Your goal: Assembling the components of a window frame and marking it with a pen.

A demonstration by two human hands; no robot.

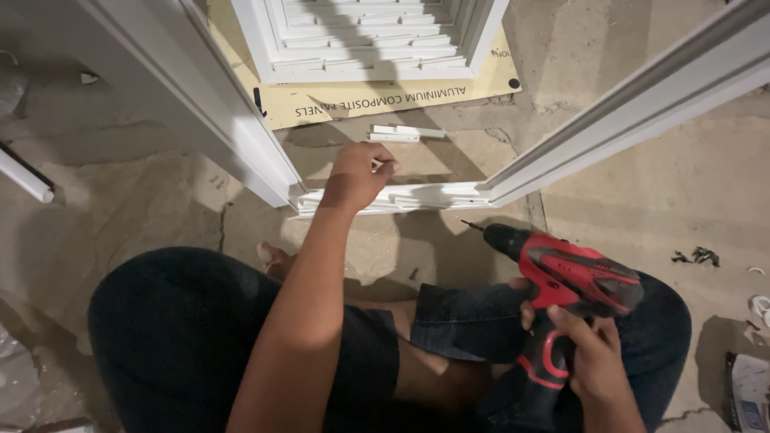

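Note:
I sit cross-legged on a concrete floor in front of a white window frame (417, 196) that lies flat. My left hand (361, 172) reaches forward over the frame's near rail, its fingers pinched on a small item, probably a screw, too small to tell. My right hand (589, 353) grips the handle of a red and black cordless drill (565, 277) resting on my right knee. The drill's bit points left toward the frame's near right corner, a short way off it.
A white louvred panel (369, 36) lies on a yellow board (385, 96) beyond the frame. Short white strips (401, 132) lie inside the frame. The frame's side rails (642, 104) run diagonally left and right. Debris (696, 256) and packaging (750, 389) sit at the right.

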